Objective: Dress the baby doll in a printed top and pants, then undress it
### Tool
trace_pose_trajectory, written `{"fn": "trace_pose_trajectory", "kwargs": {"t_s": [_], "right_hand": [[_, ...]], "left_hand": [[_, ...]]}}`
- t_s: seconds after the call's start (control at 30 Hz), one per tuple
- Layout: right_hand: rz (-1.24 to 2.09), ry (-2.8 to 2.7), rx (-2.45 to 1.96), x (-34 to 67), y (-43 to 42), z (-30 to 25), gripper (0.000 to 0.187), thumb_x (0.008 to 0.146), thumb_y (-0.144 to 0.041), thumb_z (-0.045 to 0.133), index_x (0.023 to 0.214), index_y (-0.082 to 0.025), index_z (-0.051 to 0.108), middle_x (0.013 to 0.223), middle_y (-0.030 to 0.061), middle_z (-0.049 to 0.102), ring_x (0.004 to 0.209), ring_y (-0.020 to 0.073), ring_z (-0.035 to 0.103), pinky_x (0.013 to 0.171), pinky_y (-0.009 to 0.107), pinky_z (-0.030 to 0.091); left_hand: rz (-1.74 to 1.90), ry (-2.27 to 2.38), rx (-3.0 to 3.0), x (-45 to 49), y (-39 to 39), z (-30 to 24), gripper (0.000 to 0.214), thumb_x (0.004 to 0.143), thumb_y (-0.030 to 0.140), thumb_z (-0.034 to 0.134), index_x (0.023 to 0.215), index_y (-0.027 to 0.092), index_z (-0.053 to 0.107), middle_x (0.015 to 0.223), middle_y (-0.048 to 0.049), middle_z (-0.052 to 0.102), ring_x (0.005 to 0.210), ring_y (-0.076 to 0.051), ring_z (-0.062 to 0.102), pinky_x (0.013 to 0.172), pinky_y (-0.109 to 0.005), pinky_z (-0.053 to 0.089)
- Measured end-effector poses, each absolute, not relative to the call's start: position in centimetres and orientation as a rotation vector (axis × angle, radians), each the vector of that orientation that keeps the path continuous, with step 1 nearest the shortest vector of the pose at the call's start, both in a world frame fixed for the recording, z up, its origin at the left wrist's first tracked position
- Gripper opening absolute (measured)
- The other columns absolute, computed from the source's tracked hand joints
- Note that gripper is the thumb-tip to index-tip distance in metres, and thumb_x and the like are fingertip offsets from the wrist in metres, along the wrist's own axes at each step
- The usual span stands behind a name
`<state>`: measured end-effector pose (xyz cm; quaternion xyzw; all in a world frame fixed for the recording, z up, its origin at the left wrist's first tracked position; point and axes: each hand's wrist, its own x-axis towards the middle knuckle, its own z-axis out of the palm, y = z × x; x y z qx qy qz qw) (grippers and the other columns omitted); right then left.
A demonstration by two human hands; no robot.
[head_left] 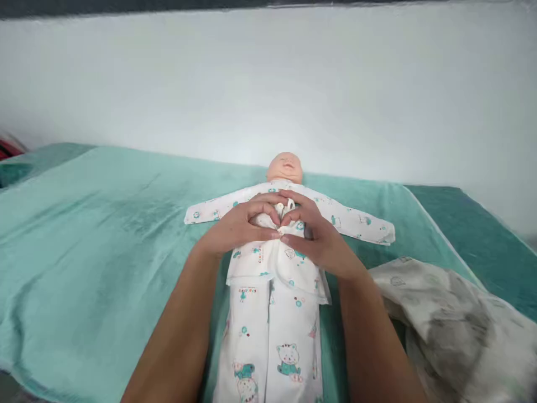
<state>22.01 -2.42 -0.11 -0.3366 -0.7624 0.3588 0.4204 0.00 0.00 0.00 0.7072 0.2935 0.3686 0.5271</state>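
Two closely pinched grips (242,225) (318,233) on white shirt (254,263)

The forearms (180,322) are bare (smoothly tapered), as are the left hand (237,226) and right hand (326,239).

The single camera, worn on the person's head, is looking forward and down from the foot end of a white-clothed, peach-headed doll (254,263), facing a plain white wall (268,84) beyond. It is viewing from near, cropping the doll's legs below.
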Motion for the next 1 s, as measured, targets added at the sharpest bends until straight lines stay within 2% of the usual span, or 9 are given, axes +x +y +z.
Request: {"fn": "trace_pose_trajectory", "kwargs": {"t_s": [0.13, 0.23, 0.43, 0.67, 0.87, 1.0], "right_hand": [[0.881, -1.906, -0.828, 22.0, -2.0, -0.6, 0.017, 0.085, -0.025, 0.075, 0.097, -0.031, 0.065, 0.157, -0.0007, 0.044, 0.15, 0.026, 0.036, 0.123, 0.053, 0.031], [0.891, -1.895, -0.826, 22.0, -2.0, -0.6, 0.019, 0.084, -0.023, 0.076, 0.097, -0.031, 0.064, 0.158, -0.0019, 0.043, 0.15, 0.0254, 0.036, 0.123, 0.052, 0.03], [0.929, -1.844, -0.759, 22.3, -2.0, -0.4, 0.012, 0.089, -0.022, 0.07, 0.095, -0.03, 0.063, 0.155, -0.0016, 0.047, 0.149, 0.0238, 0.038, 0.122, 0.05, 0.031], [0.902, -1.818, -0.82, 22.1, -2.0, -0.4, 0.012, 0.087, -0.02, 0.068, 0.091, -0.029, 0.061, 0.154, -0.0014, 0.049, 0.147, 0.025, 0.04, 0.122, 0.051, 0.031], [0.858, -1.738, -0.889, 21.6, -2.0, -0.7, 0.02, 0.084, -0.017, 0.069, 0.098, -0.03, 0.062, 0.151, -0.0005, 0.051, 0.147, 0.0234, 0.04, 0.122, 0.05, 0.03], [0.804, -1.724, -0.899, 21.5, -1.9, -0.9, 0.021, 0.086, -0.018, 0.067, 0.102, -0.032, 0.062, 0.15, 0.0002, 0.051, 0.147, 0.0233, 0.04, 0.123, 0.05, 0.031]], "left_hand": [[0.865, 0.72, 1.74, 0.0, 0.3, 0.0, 0.016, 0.077, 0.031, 0.083, 0.086, 0.023, 0.073, 0.148, -0.005, 0.051, 0.147, -0.031, 0.038, 0.108, -0.042, 0.044], [0.801, 0.726, 1.787, -0.2, 0.4, 0.2, 0.013, 0.081, 0.035, 0.08, 0.089, 0.026, 0.075, 0.15, -0.0041, 0.05, 0.15, -0.031, 0.032, 0.108, -0.043, 0.045], [0.739, 0.755, 1.819, -0.5, 0.1, 0.5, 0.018, 0.087, 0.04, 0.073, 0.1, 0.029, 0.076, 0.158, -0.0028, 0.044, 0.154, -0.032, 0.024, 0.106, -0.045, 0.046], [0.725, 0.808, 1.825, -0.4, -0.1, 0.9, 0.017, 0.086, 0.041, 0.074, 0.096, 0.027, 0.075, 0.16, -0.0031, 0.041, 0.156, -0.033, 0.021, 0.107, -0.045, 0.046], [0.682, 0.83, 1.84, -0.3, -0.3, 1.3, 0.018, 0.086, 0.042, 0.072, 0.09, 0.024, 0.074, 0.161, -0.0028, 0.039, 0.157, -0.035, 0.016, 0.101, -0.045, 0.05], [0.701, 0.851, 1.853, -0.2, -0.4, 1.4, 0.017, 0.086, 0.04, 0.072, 0.087, 0.023, 0.072, 0.162, -0.0024, 0.038, 0.157, -0.034, 0.018, 0.106, -0.047, 0.047]]}}
